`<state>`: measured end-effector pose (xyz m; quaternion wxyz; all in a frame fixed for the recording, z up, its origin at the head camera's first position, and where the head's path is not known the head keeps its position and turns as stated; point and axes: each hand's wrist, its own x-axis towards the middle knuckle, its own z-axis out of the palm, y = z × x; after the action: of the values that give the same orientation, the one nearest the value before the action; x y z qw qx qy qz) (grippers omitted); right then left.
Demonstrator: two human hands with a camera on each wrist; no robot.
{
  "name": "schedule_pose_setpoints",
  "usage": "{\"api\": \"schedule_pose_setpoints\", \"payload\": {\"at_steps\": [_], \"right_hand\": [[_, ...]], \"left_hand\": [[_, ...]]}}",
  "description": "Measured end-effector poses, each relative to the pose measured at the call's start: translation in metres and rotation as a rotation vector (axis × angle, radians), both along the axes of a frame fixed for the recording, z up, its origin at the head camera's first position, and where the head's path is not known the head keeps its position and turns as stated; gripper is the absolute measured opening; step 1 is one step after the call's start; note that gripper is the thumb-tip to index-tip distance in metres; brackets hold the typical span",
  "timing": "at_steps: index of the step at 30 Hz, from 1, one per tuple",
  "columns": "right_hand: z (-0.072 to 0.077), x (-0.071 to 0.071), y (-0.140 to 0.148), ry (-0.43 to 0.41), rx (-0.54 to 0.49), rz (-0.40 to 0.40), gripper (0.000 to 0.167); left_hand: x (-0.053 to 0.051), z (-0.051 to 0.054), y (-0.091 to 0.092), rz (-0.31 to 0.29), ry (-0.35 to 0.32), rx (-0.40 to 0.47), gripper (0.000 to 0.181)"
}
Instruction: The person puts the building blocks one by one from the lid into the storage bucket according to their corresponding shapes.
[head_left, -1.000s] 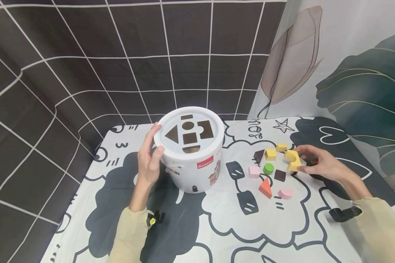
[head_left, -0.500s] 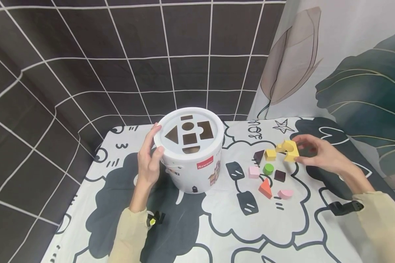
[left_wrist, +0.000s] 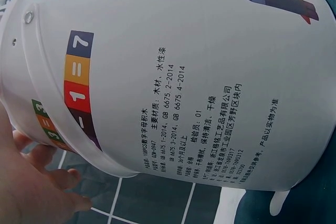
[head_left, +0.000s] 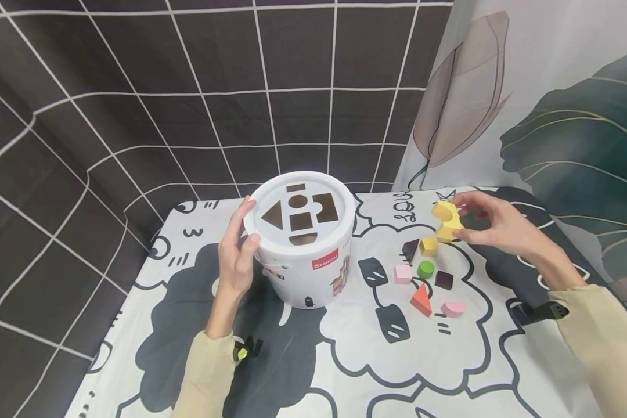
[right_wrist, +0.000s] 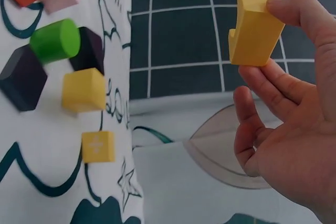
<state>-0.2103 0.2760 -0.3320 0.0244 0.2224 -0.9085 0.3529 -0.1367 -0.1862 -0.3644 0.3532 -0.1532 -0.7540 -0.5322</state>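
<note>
A white bucket stands on the cloth, its lid cut with several shaped holes. My left hand holds its left side, thumb and forefinger at the rim; the left wrist view shows other fingers by the printed wall. Between thumb and fingers my right hand pinches a yellow notched block, raised above the cloth. In the right wrist view this yellow block is seen from its side. Below it sit a yellow block and a green cylinder.
Near the cylinder lie dark blocks, a pink cube, an orange triangular block and a pink half-round block. The right wrist view shows a small yellow block with a plus sign. A dark gridded curtain hangs behind.
My right hand has lifted the yellow notched block from beside the other blocks and moved it up and slightly left. The left hand and the bucket have stayed in place.
</note>
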Motion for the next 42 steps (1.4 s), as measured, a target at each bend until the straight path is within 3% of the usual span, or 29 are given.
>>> {"api": "schedule_pose_setpoints", "payload": {"at_steps": [16, 42], "right_hand": [[0.030, -0.007, -0.032, 0.035, -0.022, 0.074, 0.058], [0.066, -0.017, -0.101, 0.103, -0.093, 0.287, 0.055]], "left_hand": [[0.001, 0.001, 0.000, -0.002, 0.007, 0.004, 0.060], [-0.001, -0.002, -0.002, -0.014, -0.003, -0.018, 0.061]]}}
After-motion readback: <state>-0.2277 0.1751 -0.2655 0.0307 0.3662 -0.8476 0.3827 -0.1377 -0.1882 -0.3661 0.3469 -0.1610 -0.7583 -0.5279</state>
